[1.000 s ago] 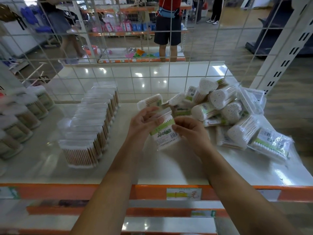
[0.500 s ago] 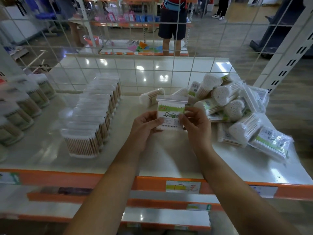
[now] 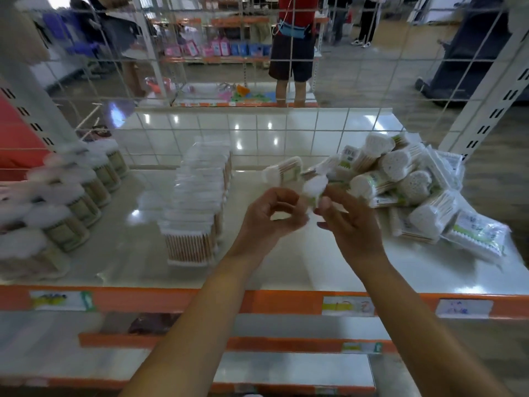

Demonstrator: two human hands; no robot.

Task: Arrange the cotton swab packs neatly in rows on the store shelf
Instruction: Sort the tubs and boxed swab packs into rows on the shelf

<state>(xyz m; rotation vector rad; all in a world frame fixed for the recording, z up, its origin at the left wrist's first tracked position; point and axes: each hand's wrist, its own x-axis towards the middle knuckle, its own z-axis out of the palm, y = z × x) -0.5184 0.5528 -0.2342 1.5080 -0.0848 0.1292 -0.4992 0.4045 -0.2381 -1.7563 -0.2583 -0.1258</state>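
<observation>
right hand (image 3: pixel 347 224): pinches blurred cotton swab pack (image 3: pixel 314 187), likely turning it upright
left hand (image 3: pixel 269 219): curled, hold unclear
row (image 3: pixel 197 202): likely destination

Bright, even overhead store light. White glare spots on glossy shelf (image 3: pixel 257 270). Motion blur strong on hands and on packs at left. Wide-angle bending at edges. Shadows soft, weak.

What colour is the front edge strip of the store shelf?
Orange, seen in the head view: the shelf's front edge strip.
</observation>
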